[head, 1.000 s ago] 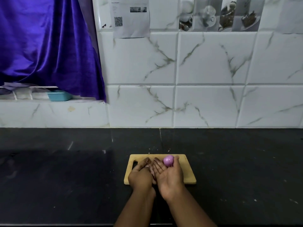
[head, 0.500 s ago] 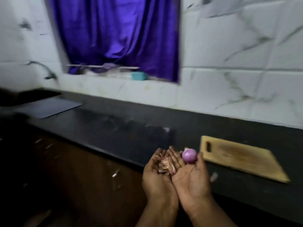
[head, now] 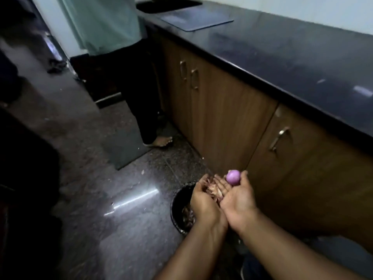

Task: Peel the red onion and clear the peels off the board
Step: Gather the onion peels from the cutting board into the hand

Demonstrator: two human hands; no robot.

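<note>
Red onion (head: 233,177): fully peeled, smooth and purple, pinched between thumb and fingertips at the far end of the right grip (head: 237,196). Against the left side of that hand lies the left grip (head: 202,201), cupped, edge touching edge. Both carry a heap of dry peels (head: 214,190) in the trough between the palms. Directly below the left grip a dark bin (head: 179,209) stands on the floor. It appears to hold scraps already, though blur prevents certainty. The table (head: 302,57) runs above and to the right of both grips.

Progress: peeling is complete and the peels are gathered. The board is out of view. Remaining, by judgement: tip the peels into the bin.

Change from half a second earlier: both grips were at table height, just left of the board. They are now lowered over the bin, load unchanged.
</note>
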